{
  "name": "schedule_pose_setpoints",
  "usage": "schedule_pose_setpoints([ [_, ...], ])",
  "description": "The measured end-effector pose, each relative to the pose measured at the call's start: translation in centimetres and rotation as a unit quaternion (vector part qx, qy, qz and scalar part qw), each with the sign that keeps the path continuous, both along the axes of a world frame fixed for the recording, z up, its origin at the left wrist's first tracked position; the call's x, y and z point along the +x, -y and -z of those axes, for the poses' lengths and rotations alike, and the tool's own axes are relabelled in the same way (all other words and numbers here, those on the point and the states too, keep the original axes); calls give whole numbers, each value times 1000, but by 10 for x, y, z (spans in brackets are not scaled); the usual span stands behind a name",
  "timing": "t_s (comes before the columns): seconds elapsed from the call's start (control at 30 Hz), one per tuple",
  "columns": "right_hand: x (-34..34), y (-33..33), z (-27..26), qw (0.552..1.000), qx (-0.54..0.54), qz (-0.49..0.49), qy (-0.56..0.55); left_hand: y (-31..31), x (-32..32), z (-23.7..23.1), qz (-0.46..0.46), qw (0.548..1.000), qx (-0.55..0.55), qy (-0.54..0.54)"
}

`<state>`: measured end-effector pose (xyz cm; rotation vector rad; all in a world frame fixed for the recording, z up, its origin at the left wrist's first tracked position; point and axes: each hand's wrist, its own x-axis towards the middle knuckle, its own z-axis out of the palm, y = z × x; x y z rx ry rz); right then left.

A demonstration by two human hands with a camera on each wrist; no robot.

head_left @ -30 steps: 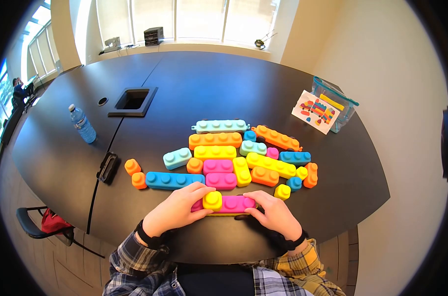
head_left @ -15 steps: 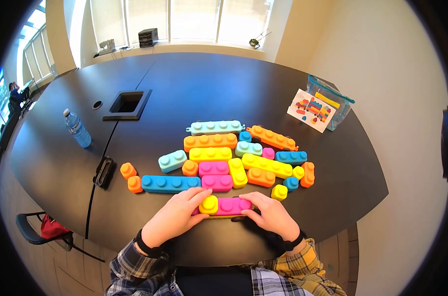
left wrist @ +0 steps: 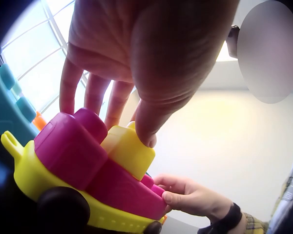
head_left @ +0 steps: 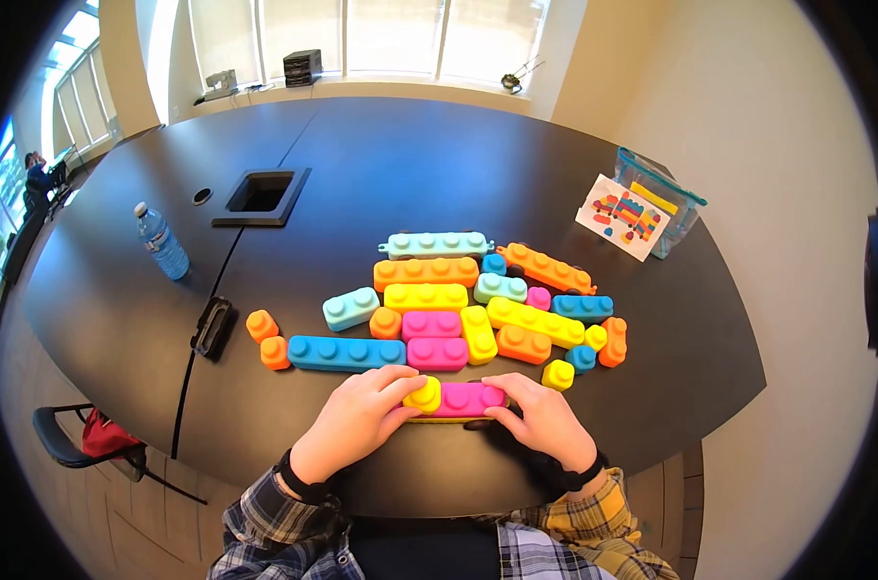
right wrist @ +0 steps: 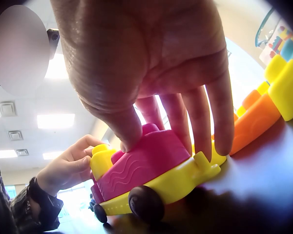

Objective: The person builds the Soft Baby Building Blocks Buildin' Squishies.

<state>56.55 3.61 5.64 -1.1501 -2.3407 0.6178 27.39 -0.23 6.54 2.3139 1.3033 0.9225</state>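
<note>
The left hand (head_left: 357, 416) pinches a small yellow block (head_left: 423, 394), its thumb on the near side. That block sits on top of pink bricks, over the place where a left pink brick (left wrist: 71, 151) and a longer right one (left wrist: 129, 190) meet. Both pink bricks rest on a yellow wheeled base (right wrist: 173, 183) with black wheels, standing near the table's front edge. At the right end the right hand (head_left: 545, 420) grips the longer pink brick (right wrist: 144, 163), thumb in front and fingers behind. Fingers partly hide the left pink brick in the head view.
Beyond the hands lie many loose bricks, including a long blue one (head_left: 347, 353), pink ones (head_left: 437, 354) and a yellow cube (head_left: 558, 375). Wheeled bases (head_left: 437, 246) are farther back. A bottle (head_left: 162, 242) stands left; a picture card (head_left: 622, 217) leans on a clear bag (head_left: 685, 217) at right.
The left hand has shifted slightly right over the yellow block and covers more of the left pink brick. The right hand keeps its hold. The head view has moved a little.
</note>
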Motion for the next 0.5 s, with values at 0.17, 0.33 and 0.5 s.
schedule_pose_setpoints([
  [0.17,1,0,0,1000,6,-1,6,-4,-4,-1,7,1000,5,9],
  [0.33,0,-2,5,1000,23,-5,-3,-53,-55,-3,-124,991,52,8],
  [0.5,1,-2,5,1000,30,-8,-5,-104,-104,33,-191,974,-14,-125],
])
